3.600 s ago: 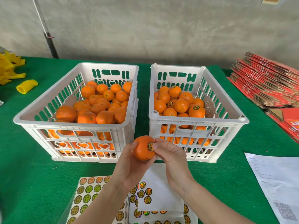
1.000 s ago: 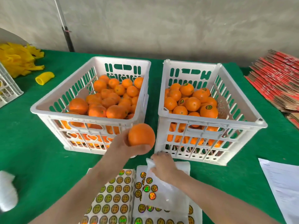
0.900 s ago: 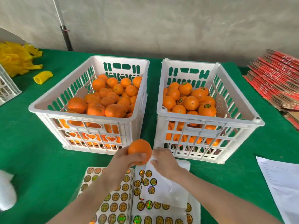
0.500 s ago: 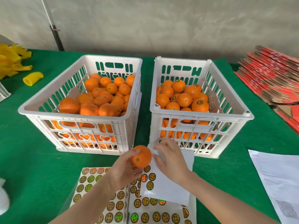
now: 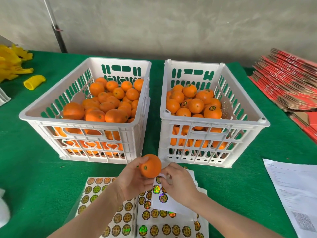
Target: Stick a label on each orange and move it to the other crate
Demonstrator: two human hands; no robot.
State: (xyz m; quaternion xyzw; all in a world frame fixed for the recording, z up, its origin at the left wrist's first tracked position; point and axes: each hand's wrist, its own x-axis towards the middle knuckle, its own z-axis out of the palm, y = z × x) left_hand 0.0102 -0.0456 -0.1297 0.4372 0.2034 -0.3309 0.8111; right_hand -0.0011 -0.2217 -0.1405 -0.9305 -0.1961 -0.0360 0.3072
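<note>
Orange [image 5: 150, 166] is gripped by the curled fingers [image 5: 137, 164] of the left hand [image 5: 132, 181], just left of the fingers [image 5: 169, 170] of the right hand [image 5: 180, 183], which are bent together on the label sheet [image 5: 171, 204]. Whether anything is pinched cannot be told. A short leftward carry is probably needed.

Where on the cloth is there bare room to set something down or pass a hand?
Bare green cloth lies left of the sticker sheets, before the left crate, and right of them up to the printed paper. The left hand and right hand crowd the sheets.
</note>
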